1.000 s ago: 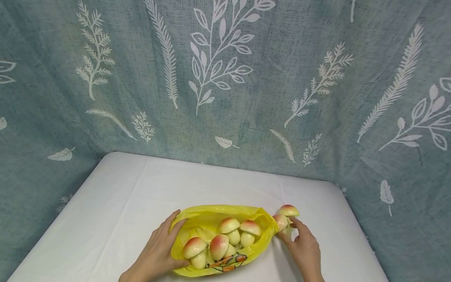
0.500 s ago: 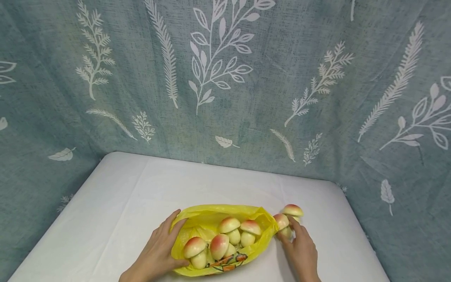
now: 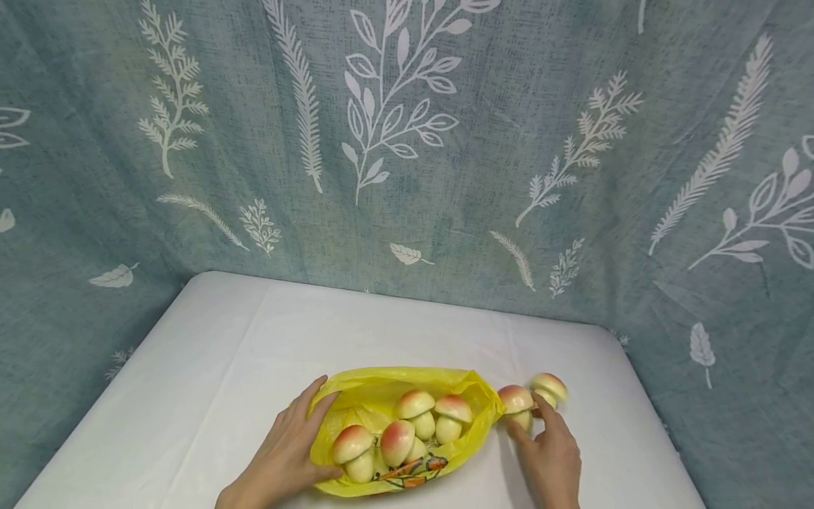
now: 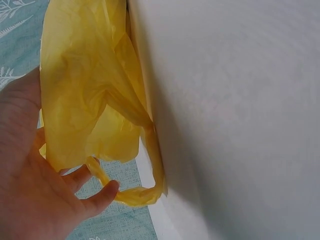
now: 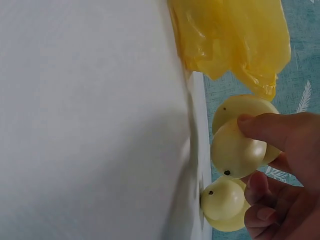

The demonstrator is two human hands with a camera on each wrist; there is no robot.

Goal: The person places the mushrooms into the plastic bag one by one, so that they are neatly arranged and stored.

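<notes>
A yellow plastic bag [image 3: 394, 376] lies with its mouth spread, several toy mushrooms [image 3: 397, 444] with red-tinged caps inside. My left hand [image 3: 286, 445] holds the bag's left rim, thumb at the front and fingers at the back. In the left wrist view a twisted handle of the bag [image 4: 75, 75] loops by the fingers. Just right of the bag, my right hand [image 3: 550, 452] pinches a toy mushroom [image 3: 516, 400]; the right wrist view has the thumb on its stem [image 5: 237, 150]. Another mushroom [image 3: 550, 387] sits beside it, close to the curled lower fingers.
A white cloth-covered table [image 3: 369, 325] bears everything. Blue-green curtains [image 3: 445, 198] printed with white leaves hang behind it and at both sides. The bag's right end [image 5: 235, 35] hangs close above the held mushroom in the right wrist view.
The mushroom at my right fingers and the one beside it have shifted right, away from the bag, and now stand farther apart. My left hand and the bag have barely moved.
</notes>
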